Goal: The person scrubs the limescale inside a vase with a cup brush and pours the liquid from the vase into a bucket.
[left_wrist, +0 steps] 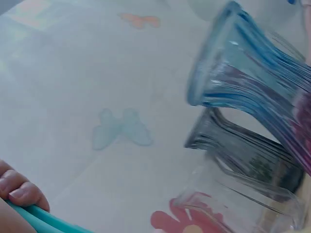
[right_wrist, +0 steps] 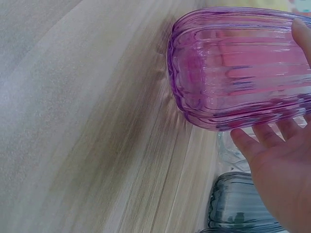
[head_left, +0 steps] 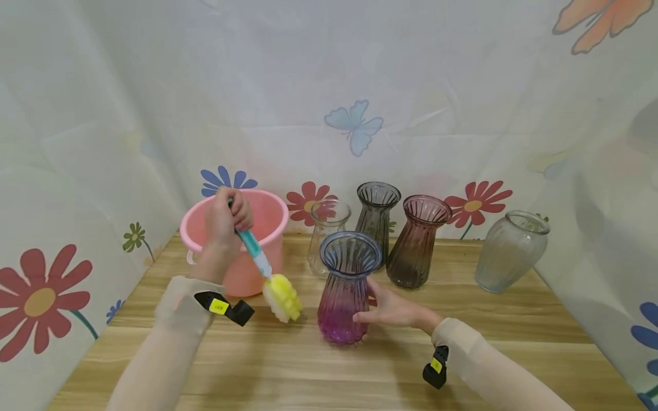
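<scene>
My left hand (head_left: 226, 220) grips the teal-and-white handle of a sponge bottle brush (head_left: 281, 297), its yellow-and-white head pointing down toward the table. Part of that teal handle (left_wrist: 46, 221) shows in the left wrist view. A ribbed glass vase (head_left: 343, 302), blue at the rim and purple-pink below, stands upright in front of me. Around its right side is my right hand (head_left: 393, 305), thumb across the front and fingers behind. In the right wrist view, fingertips meet the purple vase (right_wrist: 233, 73) along its lower edge. The sponge is left of the vase, apart from it.
A pink bucket (head_left: 257, 257) stands at the left, behind the brush. Behind the held vase are a clear vase (head_left: 316, 245), a grey vase (head_left: 377, 214) and a reddish-brown vase (head_left: 413, 251). A clear glass jar (head_left: 511, 254) stands farther right on the wooden table (head_left: 288, 377).
</scene>
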A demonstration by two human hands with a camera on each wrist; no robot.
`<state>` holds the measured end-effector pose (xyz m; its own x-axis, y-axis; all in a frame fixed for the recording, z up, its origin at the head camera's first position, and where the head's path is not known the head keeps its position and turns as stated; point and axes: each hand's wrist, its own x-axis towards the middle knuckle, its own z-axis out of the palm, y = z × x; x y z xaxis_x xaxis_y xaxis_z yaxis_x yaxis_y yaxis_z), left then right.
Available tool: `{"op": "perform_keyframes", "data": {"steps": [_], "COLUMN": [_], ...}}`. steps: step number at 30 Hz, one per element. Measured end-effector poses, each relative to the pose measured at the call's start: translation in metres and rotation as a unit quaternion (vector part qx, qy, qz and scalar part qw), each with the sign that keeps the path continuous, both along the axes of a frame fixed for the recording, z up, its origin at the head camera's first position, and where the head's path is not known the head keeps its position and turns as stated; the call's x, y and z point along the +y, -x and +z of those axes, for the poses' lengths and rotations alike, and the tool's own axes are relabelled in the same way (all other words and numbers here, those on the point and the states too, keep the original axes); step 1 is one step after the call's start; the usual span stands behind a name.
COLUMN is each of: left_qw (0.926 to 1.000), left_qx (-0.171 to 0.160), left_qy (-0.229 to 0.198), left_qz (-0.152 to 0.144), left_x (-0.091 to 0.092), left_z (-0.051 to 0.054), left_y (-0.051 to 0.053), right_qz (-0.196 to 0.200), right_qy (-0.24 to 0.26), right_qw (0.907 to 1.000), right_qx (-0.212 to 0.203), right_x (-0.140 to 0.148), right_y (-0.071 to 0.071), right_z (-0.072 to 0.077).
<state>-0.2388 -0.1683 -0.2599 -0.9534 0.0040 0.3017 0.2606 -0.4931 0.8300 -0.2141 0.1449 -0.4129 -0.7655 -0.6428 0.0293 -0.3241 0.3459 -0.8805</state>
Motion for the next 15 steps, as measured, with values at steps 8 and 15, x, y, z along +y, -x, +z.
{"op": "perform_keyframes", "data": {"steps": [8,15], "left_qw": [0.9698,0.9135], "left_qx": [0.076,0.11], "left_qy": [-0.227,-0.389], "left_qz": [0.046,0.045], "left_x": [-0.033,-0.05], "left_z": [0.026,0.052], "left_y": [-0.011,-0.021], "right_qz": [0.004,0.004], "right_qy": [0.009,0.008], "right_qw": [0.9999,1.0], "right_qx": [0.003,0.0], "right_x": [0.0,0.0], "right_y": [0.0,0.0], "right_z": [-0.001,-0.002]}}
